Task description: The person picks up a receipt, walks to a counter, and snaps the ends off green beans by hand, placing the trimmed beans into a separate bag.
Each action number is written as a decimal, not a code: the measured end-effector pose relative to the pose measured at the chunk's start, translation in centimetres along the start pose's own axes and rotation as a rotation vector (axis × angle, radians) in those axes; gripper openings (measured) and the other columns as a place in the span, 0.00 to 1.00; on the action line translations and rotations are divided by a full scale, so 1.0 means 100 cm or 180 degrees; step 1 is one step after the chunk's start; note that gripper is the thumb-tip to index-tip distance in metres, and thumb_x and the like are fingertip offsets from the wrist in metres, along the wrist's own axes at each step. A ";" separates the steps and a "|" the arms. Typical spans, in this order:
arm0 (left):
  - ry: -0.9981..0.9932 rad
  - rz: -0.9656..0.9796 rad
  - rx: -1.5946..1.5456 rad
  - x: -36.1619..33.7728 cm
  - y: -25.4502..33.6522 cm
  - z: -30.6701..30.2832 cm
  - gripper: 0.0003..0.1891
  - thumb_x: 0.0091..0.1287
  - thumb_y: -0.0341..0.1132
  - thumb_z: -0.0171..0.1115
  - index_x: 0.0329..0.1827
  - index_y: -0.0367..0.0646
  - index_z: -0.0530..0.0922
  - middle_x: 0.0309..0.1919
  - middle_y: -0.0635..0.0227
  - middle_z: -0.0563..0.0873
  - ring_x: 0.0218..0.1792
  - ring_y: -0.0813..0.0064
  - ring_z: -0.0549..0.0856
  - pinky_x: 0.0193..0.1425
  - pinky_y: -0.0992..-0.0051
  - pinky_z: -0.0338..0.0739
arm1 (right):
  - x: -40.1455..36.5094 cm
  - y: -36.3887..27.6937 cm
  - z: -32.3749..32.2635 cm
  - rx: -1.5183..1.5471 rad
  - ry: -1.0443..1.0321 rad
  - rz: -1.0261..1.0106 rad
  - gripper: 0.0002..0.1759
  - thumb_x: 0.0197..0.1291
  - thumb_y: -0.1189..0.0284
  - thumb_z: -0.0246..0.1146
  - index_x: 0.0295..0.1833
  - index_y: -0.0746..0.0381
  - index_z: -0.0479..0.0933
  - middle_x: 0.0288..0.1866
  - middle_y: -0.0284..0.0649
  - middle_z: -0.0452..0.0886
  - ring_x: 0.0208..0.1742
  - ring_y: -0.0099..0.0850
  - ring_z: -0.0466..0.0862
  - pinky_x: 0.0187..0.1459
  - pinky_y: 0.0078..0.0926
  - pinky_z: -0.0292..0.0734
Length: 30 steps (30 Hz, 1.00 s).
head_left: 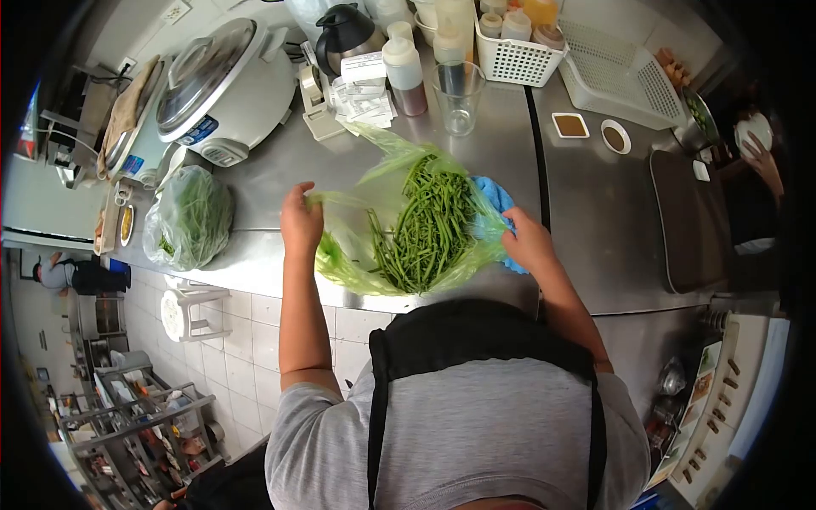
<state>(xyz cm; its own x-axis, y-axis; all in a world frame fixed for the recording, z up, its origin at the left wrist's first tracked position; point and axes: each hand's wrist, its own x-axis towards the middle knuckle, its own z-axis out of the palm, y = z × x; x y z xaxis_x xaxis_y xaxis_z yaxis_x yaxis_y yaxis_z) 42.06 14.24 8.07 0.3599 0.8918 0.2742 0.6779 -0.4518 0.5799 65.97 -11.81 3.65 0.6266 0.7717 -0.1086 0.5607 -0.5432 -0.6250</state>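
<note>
Your left hand [299,223] is closed on the left edge of the green plastic bag [374,270]. Your right hand [529,242] is closed on its right edge, so the bag lies spread open on the steel desk [586,221]. The green beans [425,229] are piled inside it, between your hands. A blue cloth [495,200] lies against your right hand. A second bag of greens [189,217] sits well to the left.

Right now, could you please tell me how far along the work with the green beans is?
Done: the green bag lies opened on the steel counter. In hand: the left hand grips one edge, the right hand is at the other, by a blue cloth. Left: the beans all lie inside; a second bag of greens looks closed.
</note>
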 end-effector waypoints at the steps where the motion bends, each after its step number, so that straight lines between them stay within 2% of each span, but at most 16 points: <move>1: 0.0227 0.0351 0.0273 -0.005 0.004 0.002 0.14 0.50 0.28 0.56 0.41 0.42 0.75 0.33 0.58 0.78 0.37 0.61 0.77 0.44 0.67 0.70 | -0.001 0.003 -0.004 0.0007 -0.0093 0.0042 0.17 0.46 0.70 0.57 0.45 0.60 0.70 0.40 0.44 0.76 0.40 0.42 0.77 0.41 0.35 0.71; 3: 0.0476 0.0866 0.0419 -0.015 0.022 0.001 0.14 0.48 0.27 0.58 0.41 0.42 0.75 0.33 0.59 0.77 0.39 0.61 0.76 0.45 0.67 0.69 | -0.003 0.010 -0.015 0.0021 -0.0278 0.0128 0.19 0.46 0.67 0.60 0.45 0.60 0.70 0.39 0.43 0.75 0.41 0.41 0.77 0.41 0.34 0.71; 5: 0.0518 0.1173 0.0155 -0.025 0.054 -0.005 0.14 0.48 0.26 0.60 0.40 0.42 0.76 0.35 0.60 0.75 0.42 0.62 0.74 0.48 0.69 0.67 | -0.005 0.013 -0.023 0.0053 0.0062 -0.0033 0.20 0.45 0.65 0.62 0.44 0.60 0.70 0.40 0.42 0.74 0.42 0.38 0.76 0.40 0.33 0.71; 7: -0.0167 0.1574 -0.0573 -0.032 0.057 0.018 0.12 0.47 0.29 0.59 0.36 0.42 0.76 0.30 0.58 0.77 0.36 0.58 0.76 0.42 0.65 0.69 | -0.004 0.010 -0.028 0.0096 0.0246 -0.0101 0.20 0.46 0.64 0.62 0.44 0.60 0.70 0.40 0.41 0.73 0.42 0.37 0.76 0.40 0.33 0.71; 8: -0.0815 0.0893 -0.1024 -0.040 0.062 0.035 0.09 0.49 0.28 0.58 0.34 0.41 0.77 0.29 0.57 0.77 0.34 0.59 0.77 0.39 0.65 0.71 | -0.003 0.006 -0.029 0.0126 0.0266 -0.0088 0.20 0.46 0.64 0.62 0.44 0.60 0.70 0.41 0.41 0.73 0.43 0.37 0.76 0.40 0.33 0.71; 11: -0.1349 0.0741 0.0158 -0.042 0.044 0.091 0.10 0.56 0.34 0.54 0.37 0.39 0.77 0.34 0.54 0.79 0.34 0.56 0.79 0.40 0.66 0.73 | -0.004 -0.005 -0.026 0.0196 0.0218 -0.0145 0.19 0.47 0.65 0.61 0.45 0.60 0.70 0.41 0.41 0.73 0.43 0.37 0.76 0.40 0.33 0.71; 14: -0.1459 0.0582 0.0580 -0.052 0.051 0.104 0.14 0.56 0.37 0.54 0.41 0.37 0.75 0.35 0.49 0.79 0.36 0.53 0.78 0.42 0.65 0.73 | -0.005 -0.004 -0.022 0.0327 0.0208 -0.0331 0.18 0.47 0.65 0.61 0.45 0.60 0.70 0.41 0.42 0.73 0.42 0.37 0.76 0.40 0.32 0.71; 15: -0.1691 0.0393 0.0367 -0.055 0.050 0.105 0.16 0.54 0.37 0.56 0.42 0.35 0.73 0.34 0.48 0.79 0.37 0.53 0.79 0.42 0.66 0.72 | -0.007 -0.002 -0.021 0.0381 0.0192 -0.0394 0.18 0.48 0.65 0.61 0.44 0.60 0.70 0.41 0.42 0.73 0.42 0.38 0.76 0.40 0.32 0.71; 18: -0.2050 0.0256 -0.0329 -0.058 0.041 0.095 0.15 0.54 0.36 0.58 0.41 0.35 0.74 0.30 0.55 0.80 0.31 0.62 0.80 0.38 0.70 0.72 | -0.009 0.001 -0.023 0.0356 0.0124 -0.0413 0.17 0.48 0.66 0.60 0.44 0.60 0.71 0.41 0.42 0.74 0.42 0.38 0.76 0.40 0.32 0.71; 21: -0.2195 -0.0160 -0.0817 -0.060 0.039 0.079 0.13 0.53 0.35 0.60 0.36 0.36 0.74 0.26 0.57 0.79 0.27 0.69 0.77 0.33 0.72 0.70 | -0.010 -0.007 -0.028 0.0449 0.0066 -0.0451 0.16 0.49 0.67 0.60 0.44 0.60 0.71 0.40 0.42 0.74 0.41 0.38 0.76 0.40 0.32 0.71; 24: -0.2070 -0.0394 -0.1293 -0.063 0.035 0.069 0.10 0.53 0.34 0.61 0.31 0.36 0.75 0.22 0.61 0.76 0.22 0.76 0.72 0.29 0.74 0.68 | -0.007 -0.026 -0.029 0.0480 -0.0053 -0.0714 0.16 0.49 0.67 0.60 0.45 0.59 0.71 0.41 0.42 0.74 0.40 0.39 0.76 0.39 0.32 0.71; 27: -0.1943 -0.0381 -0.1042 -0.062 0.048 0.057 0.08 0.52 0.34 0.62 0.27 0.37 0.77 0.23 0.62 0.77 0.21 0.73 0.75 0.29 0.73 0.69 | 0.001 -0.041 -0.014 0.0338 0.0028 -0.1111 0.16 0.49 0.68 0.60 0.45 0.58 0.72 0.39 0.40 0.74 0.39 0.38 0.77 0.39 0.32 0.71; 30: -0.1243 0.0608 -0.0596 -0.068 0.064 0.049 0.06 0.50 0.33 0.63 0.24 0.40 0.77 0.23 0.61 0.77 0.24 0.65 0.77 0.29 0.70 0.71 | 0.005 -0.071 -0.010 -0.0103 0.0726 -0.1955 0.15 0.47 0.70 0.59 0.44 0.55 0.73 0.34 0.37 0.73 0.35 0.35 0.77 0.35 0.32 0.70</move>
<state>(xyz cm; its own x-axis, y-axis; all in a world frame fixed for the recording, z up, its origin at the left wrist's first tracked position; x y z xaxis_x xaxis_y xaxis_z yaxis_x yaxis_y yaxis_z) 47.15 5.17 6.16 0.7053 0.7016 0.1014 0.4617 -0.5631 0.6853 62.87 -7.87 8.85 0.2843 0.8571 0.4295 0.8668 -0.0383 -0.4971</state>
